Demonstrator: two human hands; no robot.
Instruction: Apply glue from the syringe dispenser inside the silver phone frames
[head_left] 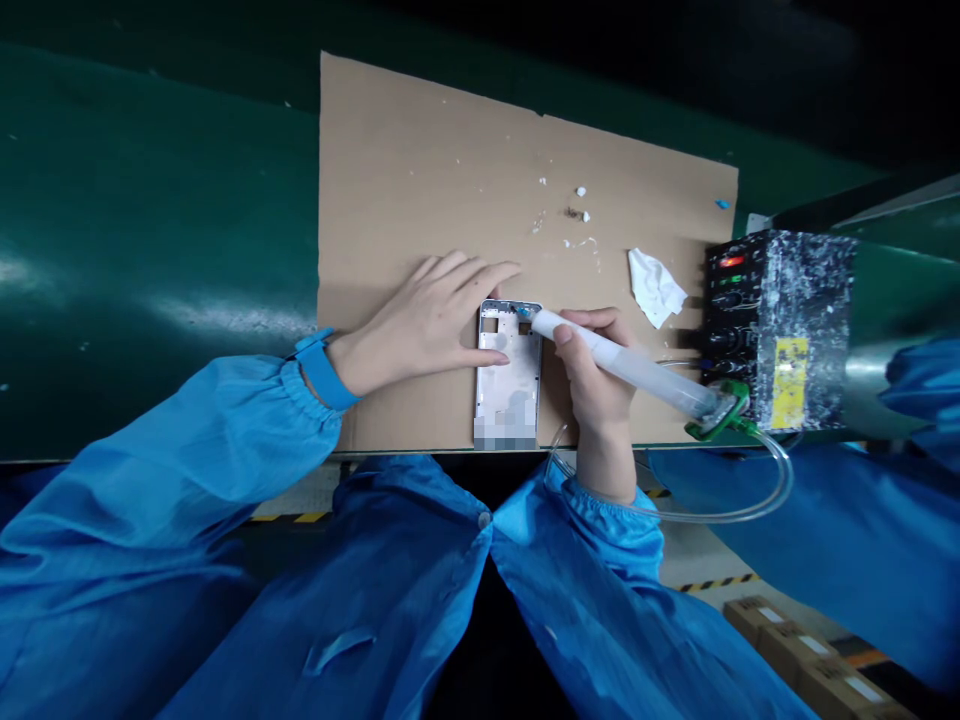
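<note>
A pale metal phone frame (pixel 507 385) lies upright in my view near the front edge of a cardboard sheet. My left hand (pixel 424 325) steadies it, thumb across its left side and index finger at the top edge; the other fingers are stretched out. In my right hand (pixel 596 385) is a dispensing syringe (pixel 634 367) filled with white material, gripped between thumb and fingers. It slants down to the left, its blue tip at the frame's upper right corner. A green-clamped cap (pixel 720 410) closes its rear end, and a clear hose (pixel 780 480) runs from there.
The cardboard sheet (pixel 390 180) covers part of a green table (pixel 150 220). A black dispenser box (pixel 802 300) smeared with white stands on the right. Nearby lie a crumpled white wipe (pixel 655 287) and white glue scraps (pixel 581 191). Another person's blue sleeve (pixel 926 385) shows at far right.
</note>
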